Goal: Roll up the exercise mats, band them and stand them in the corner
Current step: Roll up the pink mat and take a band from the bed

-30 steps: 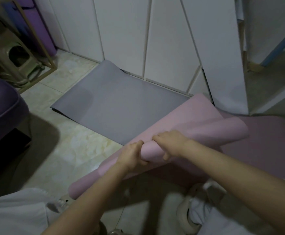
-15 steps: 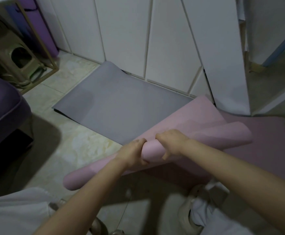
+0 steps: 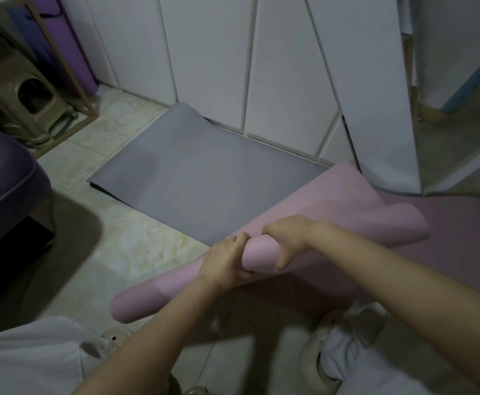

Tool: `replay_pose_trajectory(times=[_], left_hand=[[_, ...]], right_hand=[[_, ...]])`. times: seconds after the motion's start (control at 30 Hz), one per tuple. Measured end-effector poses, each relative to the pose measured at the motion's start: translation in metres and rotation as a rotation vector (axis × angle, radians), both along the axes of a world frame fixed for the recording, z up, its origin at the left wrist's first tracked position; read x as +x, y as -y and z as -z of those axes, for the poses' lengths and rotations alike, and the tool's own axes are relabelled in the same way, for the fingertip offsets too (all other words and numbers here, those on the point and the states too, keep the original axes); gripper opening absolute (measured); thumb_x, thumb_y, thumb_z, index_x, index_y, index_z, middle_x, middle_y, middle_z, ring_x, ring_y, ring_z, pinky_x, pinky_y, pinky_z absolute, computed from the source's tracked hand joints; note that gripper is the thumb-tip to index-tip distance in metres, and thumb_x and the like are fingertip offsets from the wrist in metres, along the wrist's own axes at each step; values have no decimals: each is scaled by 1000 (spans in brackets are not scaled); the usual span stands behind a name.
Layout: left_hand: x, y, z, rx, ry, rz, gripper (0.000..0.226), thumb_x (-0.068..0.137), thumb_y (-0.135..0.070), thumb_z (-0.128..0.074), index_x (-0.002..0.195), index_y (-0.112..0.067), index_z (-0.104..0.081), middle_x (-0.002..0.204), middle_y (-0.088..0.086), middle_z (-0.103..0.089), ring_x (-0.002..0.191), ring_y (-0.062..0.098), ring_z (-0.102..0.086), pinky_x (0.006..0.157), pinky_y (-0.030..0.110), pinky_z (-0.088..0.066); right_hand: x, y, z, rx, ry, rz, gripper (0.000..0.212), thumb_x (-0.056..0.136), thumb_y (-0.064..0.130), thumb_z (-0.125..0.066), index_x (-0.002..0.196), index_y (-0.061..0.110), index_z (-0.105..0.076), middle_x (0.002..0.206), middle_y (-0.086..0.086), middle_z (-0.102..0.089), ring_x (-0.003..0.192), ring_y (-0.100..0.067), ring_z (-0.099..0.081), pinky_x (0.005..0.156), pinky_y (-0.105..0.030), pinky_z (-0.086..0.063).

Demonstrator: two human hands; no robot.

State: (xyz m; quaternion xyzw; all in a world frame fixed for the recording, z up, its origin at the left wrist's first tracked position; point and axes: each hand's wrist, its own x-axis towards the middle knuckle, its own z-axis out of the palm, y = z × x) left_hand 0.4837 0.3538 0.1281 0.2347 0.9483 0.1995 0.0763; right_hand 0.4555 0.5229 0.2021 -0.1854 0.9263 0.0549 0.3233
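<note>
Fingers (image 3: 240, 240) of your left hand (image 3: 224, 260) and right hand (image 3: 287, 238) curl round the half-rolled pink mat (image 3: 153, 297), just beside the flat grey mat (image 3: 204, 178) on the floor. Your right fingertips hide behind the roll; its unrolled tail lies in shadow.

Room in a home, pale tiled floor (image 3: 147, 246), white wardrobe doors (image 3: 210, 58) along the far side, purple upholstered seat (image 3: 2, 178) near left, plastic stool (image 3: 30, 95) far left
</note>
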Motion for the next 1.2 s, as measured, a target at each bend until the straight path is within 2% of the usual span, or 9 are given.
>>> replay_pose_trajectory(times=[0.17,0.3,0.5,0.6,0.77,0.83,0.93,1.07,1.2], left_hand=[[-23,-4,-16,-53,286,115,66,63,-42,-77,119,-25,-48,113,0,-64,101,26,-60,79,31,-47],[-39,-6,-20,-54,479,179,78,56,-38,-86,123,-26,-48,118,-3,-61,105,20,-57,86,30,-47],[-25,-9,-14,-79,380,153,71,68,-40,-79,126,-20,-43,124,3,-57,111,26,-54,85,34,-46],[-11,-6,-10,-81,190,107,67,69,-43,-74,124,-21,-42,121,2,-56,108,27,-54,80,32,-41],[16,-7,3,-96,-17,72,86,71,-50,-69,142,-24,-27,123,4,-48,111,27,-46,90,35,-34],[24,-8,9,-61,-74,81,84,72,-52,-68,138,-25,-25,116,7,-52,103,29,-50,85,37,-36],[23,-9,17,-19,-143,73,68,65,-55,-71,115,-22,-39,91,7,-60,78,31,-59,68,35,-44],[6,-6,10,-69,-36,67,62,69,-54,-72,116,-19,-49,105,6,-62,93,30,-59,75,35,-41],[-13,-7,-5,-38,149,58,62,65,-51,-71,116,-27,-45,111,0,-63,99,28,-60,77,35,-48]], right_hand=[[15,-4,-4,88,-213,-187,69,69,41,-76,124,16,-43,120,-5,-55,107,-25,-56,81,-32,-41],[21,-9,0,52,-195,-125,75,67,39,-78,126,15,-39,120,-8,-55,106,-27,-55,77,-32,-39],[15,-16,-3,-43,-109,-38,65,68,37,-76,120,19,-42,116,-5,-59,102,-27,-57,70,-26,-33],[6,-12,-3,-57,9,2,68,68,37,-78,124,19,-45,119,-4,-59,105,-25,-56,74,-25,-36],[-3,-13,-3,-120,222,129,68,68,37,-78,127,21,-49,122,2,-57,104,-18,-55,89,-30,-46],[0,-14,-2,-127,286,167,64,66,37,-78,123,23,-52,117,3,-59,101,-17,-58,89,-31,-49],[2,-14,1,-145,342,221,61,62,38,-79,117,25,-55,111,5,-62,98,-17,-61,89,-34,-52],[2,-8,0,-119,245,172,65,66,41,-79,123,24,-52,115,4,-61,101,-17,-59,85,-28,-47],[8,-5,-3,8,-80,-61,72,66,48,-76,127,26,-45,119,2,-60,105,-23,-58,82,-30,-44]])
